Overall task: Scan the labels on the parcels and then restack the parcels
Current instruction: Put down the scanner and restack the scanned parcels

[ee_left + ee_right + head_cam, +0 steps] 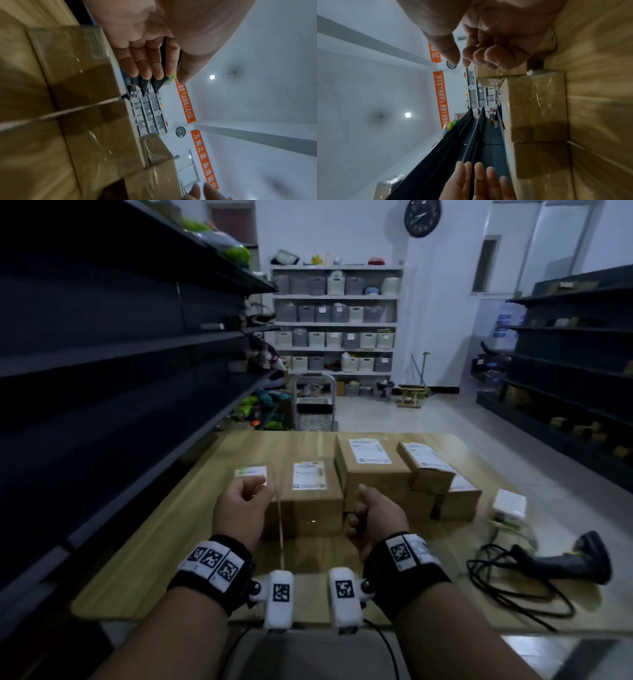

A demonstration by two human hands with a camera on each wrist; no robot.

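Note:
Several brown cardboard parcels with white labels stand on the wooden table (161, 546). Nearest me are a low parcel (310, 508) and, to its left, another of which little more than the label (251, 471) shows. My left hand (244, 497) hovers over that left parcel (72, 65), its fingers (147, 63) straight and holding nothing. My right hand (372, 513) hangs in front of a taller parcel (373, 474), fingers (488, 55) curled into the palm, thumb out, nothing in it. Smaller parcels (430, 470) are stacked to the right.
A black barcode scanner (582, 563) lies on the table at the right, its cable (507, 590) looped beside it. A small white box (509, 503) sits behind it. Dark shelving (102, 364) runs along the left; more shelves (568, 364) stand at the right.

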